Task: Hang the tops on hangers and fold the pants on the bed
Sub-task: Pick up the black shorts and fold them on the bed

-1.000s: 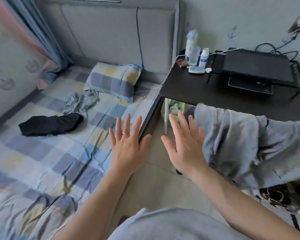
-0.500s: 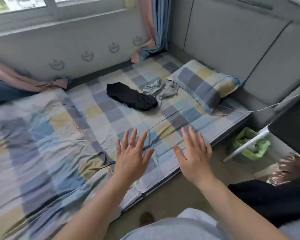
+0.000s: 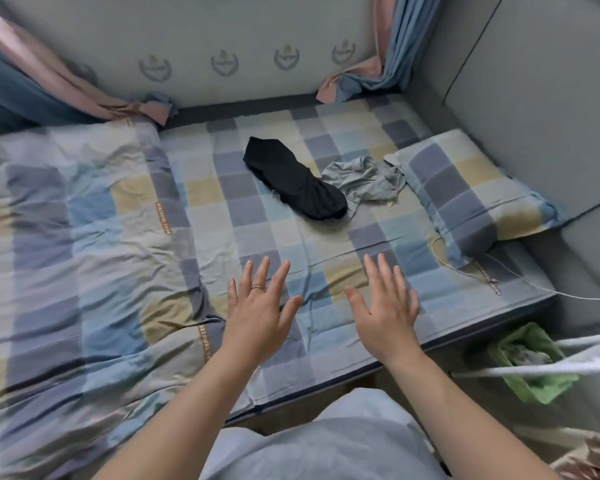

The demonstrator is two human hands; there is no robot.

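A black garment lies bunched in the middle of the checked bed sheet. Beside it on the right, touching it, is a crumpled grey garment close to the pillow. My left hand and my right hand hover side by side over the near part of the bed, palms down with fingers spread and holding nothing. Both hands are well short of the two garments. No hanger is in view.
A checked pillow lies against the grey padded headboard at right. A rumpled checked quilt covers the left of the bed. A green-lined bin stands on the floor at right, and a white cable crosses the bed corner.
The view has swung left from the desk and chair to face the bed squarely. Both hands stay spread and empty, now over the bed's near edge.
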